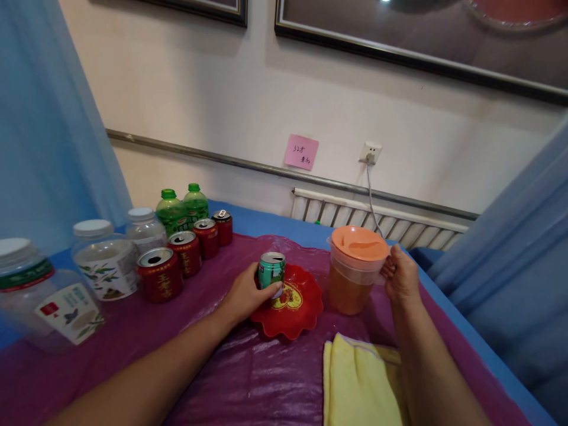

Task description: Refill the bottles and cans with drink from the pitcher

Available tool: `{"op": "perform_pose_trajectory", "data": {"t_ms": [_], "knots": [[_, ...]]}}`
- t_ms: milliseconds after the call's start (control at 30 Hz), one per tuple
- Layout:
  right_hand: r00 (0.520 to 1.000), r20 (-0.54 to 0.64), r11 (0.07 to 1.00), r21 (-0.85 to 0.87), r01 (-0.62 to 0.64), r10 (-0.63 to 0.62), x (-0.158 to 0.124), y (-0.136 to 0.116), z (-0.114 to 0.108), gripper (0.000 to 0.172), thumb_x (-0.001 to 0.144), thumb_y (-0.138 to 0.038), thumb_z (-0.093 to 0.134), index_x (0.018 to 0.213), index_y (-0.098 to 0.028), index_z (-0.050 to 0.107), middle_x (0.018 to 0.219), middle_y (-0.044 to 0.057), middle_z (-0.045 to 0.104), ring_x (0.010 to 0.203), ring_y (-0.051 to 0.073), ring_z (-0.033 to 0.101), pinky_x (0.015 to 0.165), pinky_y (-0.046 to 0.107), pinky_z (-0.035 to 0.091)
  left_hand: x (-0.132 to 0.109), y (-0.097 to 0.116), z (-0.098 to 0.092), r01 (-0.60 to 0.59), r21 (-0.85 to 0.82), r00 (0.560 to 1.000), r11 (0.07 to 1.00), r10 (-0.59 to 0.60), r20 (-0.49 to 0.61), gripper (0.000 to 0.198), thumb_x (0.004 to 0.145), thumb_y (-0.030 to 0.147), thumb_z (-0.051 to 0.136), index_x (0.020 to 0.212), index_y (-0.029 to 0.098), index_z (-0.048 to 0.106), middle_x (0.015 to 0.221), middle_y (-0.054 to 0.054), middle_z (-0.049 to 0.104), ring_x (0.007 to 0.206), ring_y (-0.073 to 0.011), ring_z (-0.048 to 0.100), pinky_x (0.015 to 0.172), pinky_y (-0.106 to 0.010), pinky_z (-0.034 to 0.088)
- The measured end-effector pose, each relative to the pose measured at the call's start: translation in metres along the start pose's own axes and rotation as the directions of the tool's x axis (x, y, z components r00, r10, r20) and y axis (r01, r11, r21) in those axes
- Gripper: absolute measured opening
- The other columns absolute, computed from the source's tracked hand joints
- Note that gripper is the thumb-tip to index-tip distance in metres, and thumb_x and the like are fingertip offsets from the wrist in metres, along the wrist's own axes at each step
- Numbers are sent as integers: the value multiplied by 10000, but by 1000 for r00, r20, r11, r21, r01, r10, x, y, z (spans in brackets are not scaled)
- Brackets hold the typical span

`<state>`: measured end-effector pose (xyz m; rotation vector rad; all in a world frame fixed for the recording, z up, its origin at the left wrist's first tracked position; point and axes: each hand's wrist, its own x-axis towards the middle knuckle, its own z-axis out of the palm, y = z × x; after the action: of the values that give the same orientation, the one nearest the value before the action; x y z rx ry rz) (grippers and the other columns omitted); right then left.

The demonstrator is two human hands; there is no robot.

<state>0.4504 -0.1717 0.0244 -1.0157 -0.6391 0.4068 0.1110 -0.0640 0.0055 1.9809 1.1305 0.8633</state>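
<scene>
My left hand (248, 291) is wrapped round a small green drink can (270, 269), which is upright over a red scalloped plate (306, 302). The can's top opening shows; its base is partly hidden by my thumb. On the right, my right hand (402, 275) grips the handle of a clear plastic pitcher (350, 290). An orange lid (359, 242) covers the pitcher, and amber liquid shows inside. The pitcher stands close to the plate's right side. In front of it lies a folded yellow cloth (361, 378).
Several red cans (160, 278) line up on the left beside clear jars (106, 266) with white lids. Two green bottles (184, 210) stand behind them. Purple sheeting (248, 378) covers the blue table. A radiator (319, 207) and a plugged-in cord (370, 189) are at the wall.
</scene>
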Motion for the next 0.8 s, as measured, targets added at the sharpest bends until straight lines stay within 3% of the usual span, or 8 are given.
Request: {"op": "perform_pose_trajectory", "data": {"t_ms": [133,400,667,800], "knots": [[999,26,999,-23,36,-35,-9,-11,14,586,663,-607,840,576,-213,415,478,-115,309,413,43,236,390,195,176,-1,0,0,1,30,1000,1000,-2,31,573,735,553,720,1166,184,640,1064,-80,763,914,-293,714,812,-378,544],[980,123,923,-335,190,-157,-20,-20,24,598,709,-656,782,525,-218,418,473,-83,348,454,74,303,431,233,247,-2,-1,1,-12,44,997,999,9,71,564,729,561,718,1144,189,636,1098,-79,752,966,-298,709,822,-376,540],[982,89,942,-281,184,-165,-29,-11,35,607,731,-666,758,537,-227,385,495,-88,324,467,76,282,440,238,239,-6,3,0,-33,-26,995,999,35,95,610,740,545,731,1218,183,620,1166,-87,742,1034,-303,698,890,-393,539],[983,94,943,-283,176,-156,-31,-10,36,598,737,-647,766,541,-223,392,500,-91,318,473,76,281,448,237,238,-5,0,1,-105,-30,989,994,107,106,674,716,511,774,1283,183,616,1284,-107,705,1157,-318,658,997,-422,505]]}}
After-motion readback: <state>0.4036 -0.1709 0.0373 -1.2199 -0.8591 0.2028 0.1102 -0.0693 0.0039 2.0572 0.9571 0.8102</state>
